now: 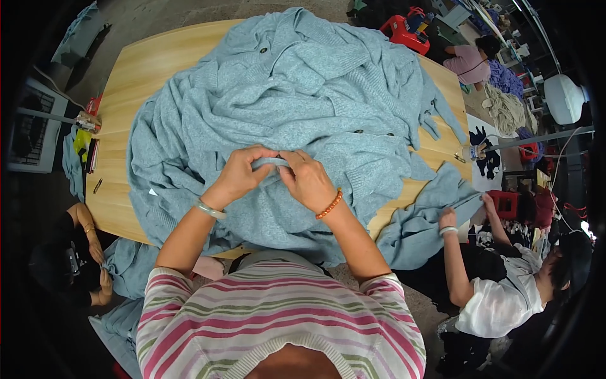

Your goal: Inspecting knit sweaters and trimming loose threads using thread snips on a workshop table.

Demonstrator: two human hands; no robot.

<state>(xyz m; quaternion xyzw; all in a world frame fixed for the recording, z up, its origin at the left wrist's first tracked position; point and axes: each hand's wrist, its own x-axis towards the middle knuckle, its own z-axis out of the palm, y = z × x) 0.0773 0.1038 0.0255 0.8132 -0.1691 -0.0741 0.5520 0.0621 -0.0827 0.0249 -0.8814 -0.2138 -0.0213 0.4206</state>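
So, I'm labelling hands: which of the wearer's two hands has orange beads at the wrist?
The right hand, with the beaded bracelet; the left hand instead has a pale bangle.

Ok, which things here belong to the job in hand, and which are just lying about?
In use:
- light blue knit edge, between left hand and right hand
- blue knit pile
- wooden table

Apparently lying about:
- small dark item, table's left side
- red plastic item, beyond the table
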